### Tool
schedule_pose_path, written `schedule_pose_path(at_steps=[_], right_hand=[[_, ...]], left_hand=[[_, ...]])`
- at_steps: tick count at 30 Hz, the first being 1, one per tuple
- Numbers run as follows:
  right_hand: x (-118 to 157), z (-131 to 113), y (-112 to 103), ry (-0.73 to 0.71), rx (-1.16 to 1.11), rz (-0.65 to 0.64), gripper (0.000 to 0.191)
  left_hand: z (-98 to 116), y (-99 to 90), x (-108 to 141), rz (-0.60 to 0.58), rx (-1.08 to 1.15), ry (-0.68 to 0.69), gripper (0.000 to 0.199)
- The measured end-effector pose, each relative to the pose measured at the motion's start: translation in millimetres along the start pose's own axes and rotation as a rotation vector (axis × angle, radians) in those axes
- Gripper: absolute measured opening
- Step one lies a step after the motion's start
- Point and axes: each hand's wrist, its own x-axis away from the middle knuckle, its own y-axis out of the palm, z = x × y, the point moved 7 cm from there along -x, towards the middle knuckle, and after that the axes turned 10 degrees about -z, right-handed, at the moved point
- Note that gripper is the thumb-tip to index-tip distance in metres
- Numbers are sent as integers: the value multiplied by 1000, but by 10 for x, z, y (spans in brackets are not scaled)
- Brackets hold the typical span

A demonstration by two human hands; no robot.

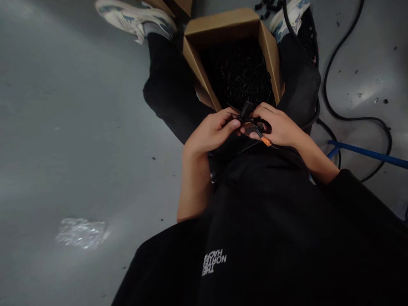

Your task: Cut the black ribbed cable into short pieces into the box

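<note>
My left hand [216, 131] is closed in a pinch around one end of a dark piece over my lap. Close beside it, my right hand [276, 125] grips black-handled scissors [259, 123], its fingers at the handle loops. A short ribbed black piece [246, 109] stands up between the two hands. Near my right fingers is a small orange-tipped item [265, 140]. Just beyond the hands, an open cardboard box [223, 22] between my legs holds several small black pieces [240, 72]. My fingers partly hide what they touch.
A black cable [325, 80] curves over the grey floor at the right, near a blue bar [369, 152]. Several black pieces [270, 6] lie beyond the box by my shoe. A clear plastic bag [82, 233] is on the floor at lower left.
</note>
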Motion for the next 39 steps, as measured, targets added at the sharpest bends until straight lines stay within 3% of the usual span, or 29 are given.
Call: schedule_pose_path(at_steps=[4, 7, 9, 11, 16, 20, 24, 29, 34, 39], right_hand=[[26, 124, -13, 51, -29, 42, 44], [86, 208, -33, 156, 52, 10, 42], [100, 206, -11, 213, 141, -45, 44], [79, 163, 33, 234, 215, -90, 45], [-19, 61, 113, 194, 268, -68, 43], [-10, 74, 121, 155, 272, -18, 41], [-9, 74, 168, 121, 272, -8, 40], [-73, 56, 235, 175, 298, -11, 39], [-53, 78, 226, 191, 190, 82, 38], [-33, 46, 190, 163, 101, 166, 41]], left_hand=[[-205, -108, 56, 110, 23, 1, 51], [-332, -269, 142, 320, 63, 13, 46], [-308, -325, 175, 451, 70, 40, 46], [-213, -305, 159, 509, 48, 54, 44], [-34, -190, 59, 522, -11, 32, 44], [-117, -206, 58, 550, -64, -33, 50], [-114, -178, 57, 554, -42, 12, 47], [-48, -82, 24, 515, -72, -30, 48], [-110, -168, 104, 516, -107, -101, 57], [-127, -173, 163, 550, -133, -126, 44]])
